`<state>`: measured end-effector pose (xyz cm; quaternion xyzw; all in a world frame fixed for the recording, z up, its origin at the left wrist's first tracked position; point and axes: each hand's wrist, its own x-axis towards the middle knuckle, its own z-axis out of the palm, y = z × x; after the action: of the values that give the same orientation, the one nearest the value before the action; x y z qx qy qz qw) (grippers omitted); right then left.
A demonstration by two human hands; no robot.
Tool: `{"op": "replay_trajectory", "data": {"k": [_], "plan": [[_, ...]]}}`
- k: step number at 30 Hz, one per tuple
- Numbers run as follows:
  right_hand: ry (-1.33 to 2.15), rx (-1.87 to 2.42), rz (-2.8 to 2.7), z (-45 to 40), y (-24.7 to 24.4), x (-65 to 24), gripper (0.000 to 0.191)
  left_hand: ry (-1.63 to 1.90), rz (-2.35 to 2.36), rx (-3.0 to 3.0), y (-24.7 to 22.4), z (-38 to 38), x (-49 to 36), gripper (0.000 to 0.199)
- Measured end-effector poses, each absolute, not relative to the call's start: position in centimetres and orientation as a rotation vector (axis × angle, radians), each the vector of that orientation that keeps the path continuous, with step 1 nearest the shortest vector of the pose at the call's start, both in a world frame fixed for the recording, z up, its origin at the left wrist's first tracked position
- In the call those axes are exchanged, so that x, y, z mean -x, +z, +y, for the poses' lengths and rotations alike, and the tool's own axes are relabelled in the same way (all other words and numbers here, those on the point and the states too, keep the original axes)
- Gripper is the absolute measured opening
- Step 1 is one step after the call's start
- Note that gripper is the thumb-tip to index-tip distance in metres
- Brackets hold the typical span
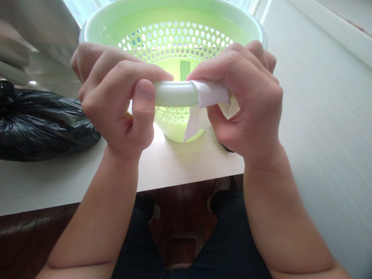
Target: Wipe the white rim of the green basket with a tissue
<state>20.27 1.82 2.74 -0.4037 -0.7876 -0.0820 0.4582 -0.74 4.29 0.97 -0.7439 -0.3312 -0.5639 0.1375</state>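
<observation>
Green plastic, that holed basket (186,15) on the tabletop (186,162); I see the left hand (116,93) clamped on its near rim (176,95), the right hand (247,89) pinching a thin white sheet (213,93) over it.

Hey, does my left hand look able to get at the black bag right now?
Likely yes, though your left hand is closed on the basket rim and would probably have to let go first. The bag lies to its left on the table, with nothing visible between them.
</observation>
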Motion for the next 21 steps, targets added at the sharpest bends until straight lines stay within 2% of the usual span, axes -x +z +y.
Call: {"op": "replay_trajectory", "data": {"k": [9,21], "plan": [[-0.214,1.048,-1.977,1.24,3.33,-20.23,0.024,-1.733,-0.959,2.136,0.73,4.44,0.44,0.034],[-0.198,1.031,-1.985,1.1,3.39,-20.29,0.025,-1.673,-0.915,2.138,0.8,4.67,0.64,0.035]]}}
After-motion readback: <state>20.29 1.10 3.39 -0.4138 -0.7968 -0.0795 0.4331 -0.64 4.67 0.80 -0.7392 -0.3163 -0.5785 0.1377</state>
